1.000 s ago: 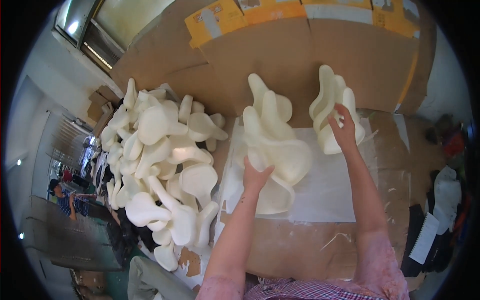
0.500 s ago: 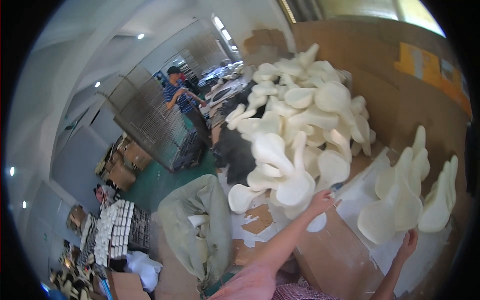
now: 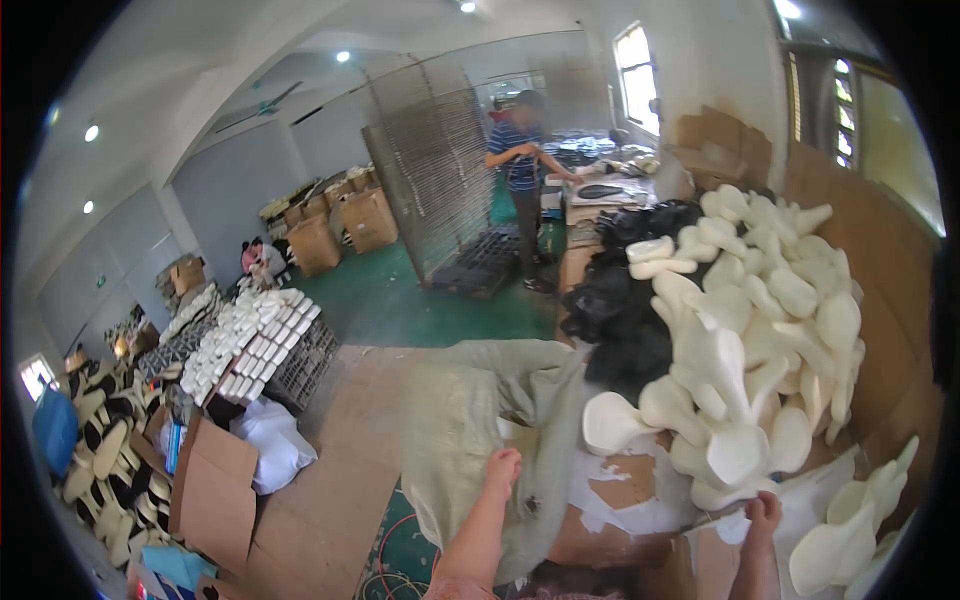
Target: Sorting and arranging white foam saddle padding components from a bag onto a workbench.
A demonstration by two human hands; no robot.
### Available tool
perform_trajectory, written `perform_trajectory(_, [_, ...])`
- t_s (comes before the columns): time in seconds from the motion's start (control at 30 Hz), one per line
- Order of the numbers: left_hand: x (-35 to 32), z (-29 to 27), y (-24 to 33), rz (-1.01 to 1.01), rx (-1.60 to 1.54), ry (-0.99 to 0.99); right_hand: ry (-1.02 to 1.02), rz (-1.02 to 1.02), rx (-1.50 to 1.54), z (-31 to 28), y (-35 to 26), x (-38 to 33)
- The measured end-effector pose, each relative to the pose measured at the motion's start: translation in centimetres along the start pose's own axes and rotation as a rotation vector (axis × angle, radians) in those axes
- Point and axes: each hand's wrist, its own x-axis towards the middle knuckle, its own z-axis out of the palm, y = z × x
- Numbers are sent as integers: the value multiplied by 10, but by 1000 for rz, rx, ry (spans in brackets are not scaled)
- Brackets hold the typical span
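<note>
My left hand, its fingers curled closed, is over the mouth of a large pale green sack. What it holds, if anything, I cannot make out. A pale piece shows inside the sack, just beyond the hand. My right hand is at the near edge of a heap of cream moulded pieces, shaped like insoles. Its fingers are bent together, and anything in them is hidden. More such cream pieces stand nested on the table to the right of that hand.
Black pieces lie left of the heap. Cardboard walls the right side. A person in a striped shirt stands at the far table beside a wire rack. On the left are stacked white pieces, a white bag and an open carton.
The view has swung left. My left hand has moved from the heap of cream pieces to over the sack. My right hand has gone from the nested pieces to the heap's near edge.
</note>
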Motion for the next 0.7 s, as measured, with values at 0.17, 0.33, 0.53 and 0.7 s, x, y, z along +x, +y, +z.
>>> perform_trajectory(0.17, [22,-79,-30,170,331,109,-556,27,-128,223,-19,-49])
perform_trajectory(0.33, [23,-160,-3,495,829,420,-1129,-628,-529,395,51,-124])
perform_trajectory(0.53, [37,-235,30,280,668,383,-1885,-519,-833,405,139,-198])
perform_trajectory(0.7, [27,-156,-11,225,921,35,-2171,-452,-457,393,156,-253])
